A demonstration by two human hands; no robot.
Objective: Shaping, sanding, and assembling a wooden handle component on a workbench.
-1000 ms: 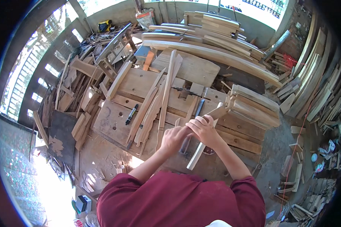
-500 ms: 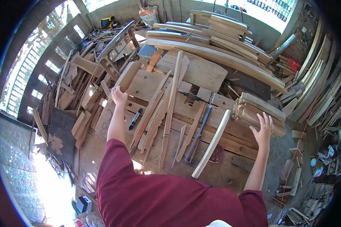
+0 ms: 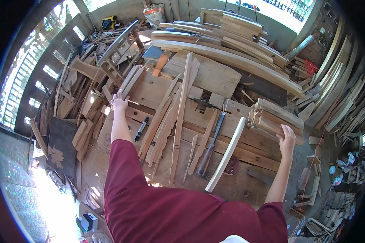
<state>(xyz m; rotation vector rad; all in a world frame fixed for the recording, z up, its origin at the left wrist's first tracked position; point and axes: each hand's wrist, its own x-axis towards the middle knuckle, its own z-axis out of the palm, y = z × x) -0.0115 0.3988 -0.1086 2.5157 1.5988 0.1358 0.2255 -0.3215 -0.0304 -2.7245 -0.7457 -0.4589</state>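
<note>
My left hand (image 3: 119,102) is stretched far out to the left with fingers spread, resting at the left end of the wooden workbench (image 3: 247,141), near a slanted wooden piece (image 3: 130,80). My right hand (image 3: 288,137) reaches to the right, fingers apart, touching a stack of short wooden pieces (image 3: 273,119). Neither hand holds anything. A pale curved wooden strip (image 3: 226,154) lies on the bench between my arms, beside a long file (image 3: 211,143), several thin wooden slats (image 3: 178,117) and a black marker (image 3: 141,128).
Long curved planks (image 3: 231,60) are piled at the back of the bench. Scrap wood (image 3: 75,105) is heaped on the floor at left, with a wooden frame (image 3: 117,46) behind it. More boards lean at right (image 3: 340,93). A small box (image 3: 89,222) lies on the floor at lower left.
One second ago both hands held the pale curved strip together at the middle. They let it go and spread apart, left hand to the bench's left end, right hand to the stack.
</note>
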